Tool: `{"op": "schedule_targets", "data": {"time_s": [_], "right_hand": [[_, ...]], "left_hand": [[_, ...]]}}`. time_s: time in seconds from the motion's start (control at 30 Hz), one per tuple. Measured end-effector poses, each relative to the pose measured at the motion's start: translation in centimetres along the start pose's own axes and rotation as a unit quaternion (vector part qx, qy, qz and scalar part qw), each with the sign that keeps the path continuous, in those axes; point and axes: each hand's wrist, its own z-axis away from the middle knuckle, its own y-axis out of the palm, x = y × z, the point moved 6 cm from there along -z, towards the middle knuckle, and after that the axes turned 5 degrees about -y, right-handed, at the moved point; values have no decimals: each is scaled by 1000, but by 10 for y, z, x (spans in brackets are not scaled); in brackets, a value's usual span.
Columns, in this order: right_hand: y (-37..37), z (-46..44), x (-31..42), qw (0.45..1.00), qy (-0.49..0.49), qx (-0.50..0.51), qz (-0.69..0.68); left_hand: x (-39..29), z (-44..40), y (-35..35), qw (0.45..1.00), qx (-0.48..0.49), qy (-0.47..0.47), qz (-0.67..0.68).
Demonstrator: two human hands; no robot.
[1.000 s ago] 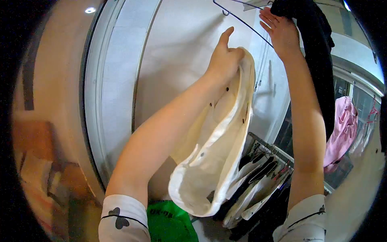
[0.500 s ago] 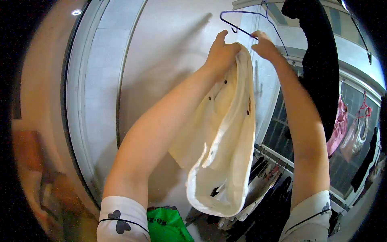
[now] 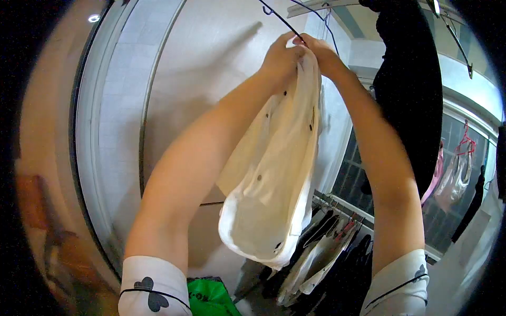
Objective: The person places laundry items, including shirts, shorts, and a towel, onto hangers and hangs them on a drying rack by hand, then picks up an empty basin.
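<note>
A cream garment (image 3: 274, 174) with small dark buttons hangs down from my hands, its wide lower edge gaping. My left hand (image 3: 282, 58) is closed on its bunched top. Right beside it, my right hand (image 3: 321, 57) is closed around the lower bar of a dark blue wire hanger (image 3: 284, 22); whether it also pinches the cloth is hidden. The two hands touch or nearly touch at the fingertips. Part of the hanger is cut off by the upper edge of the view.
Long black clothing (image 3: 408, 89) hangs close to my right arm. Several clothes (image 3: 327, 247) hang on a rack low behind the garment. A green bag (image 3: 211, 297) lies below. A red hanger (image 3: 466, 141) and a pink garment (image 3: 433, 174) are by the window. A pale panel (image 3: 200, 79) stands ahead.
My right hand has moved left with the hanger, up against my left hand at the garment's top. The garment appears slightly higher and further left in view.
</note>
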Motion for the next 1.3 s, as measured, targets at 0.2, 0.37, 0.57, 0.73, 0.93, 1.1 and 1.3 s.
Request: {"op": "schedule_targets", "data": {"time_s": [0.2, 0.37, 0.57, 0.73, 0.93, 1.1, 1.3], "right_hand": [[14, -4, -16, 996, -2, 4, -88], [7, 35, -36, 991, 24, -8, 129], [14, 60, -68, 990, 127, 11, 66], [23, 72, -91, 985, 169, 19, -5], [23, 70, -95, 970, 220, -46, -92], [6, 75, -75, 967, 210, -141, 16], [5, 82, -92, 908, 386, -153, -62]], "left_hand": [[-8, -36, -16, 998, 14, -11, 55], [-17, -34, -31, 989, -34, -54, 136], [-28, -29, -47, 979, -39, -77, 186], [-22, -25, -73, 974, -52, -99, 199], [3, -31, -81, 979, -46, -90, 175], [0, -6, -66, 995, -76, -61, -6], [3, 26, -54, 988, -104, -71, -85]]}}
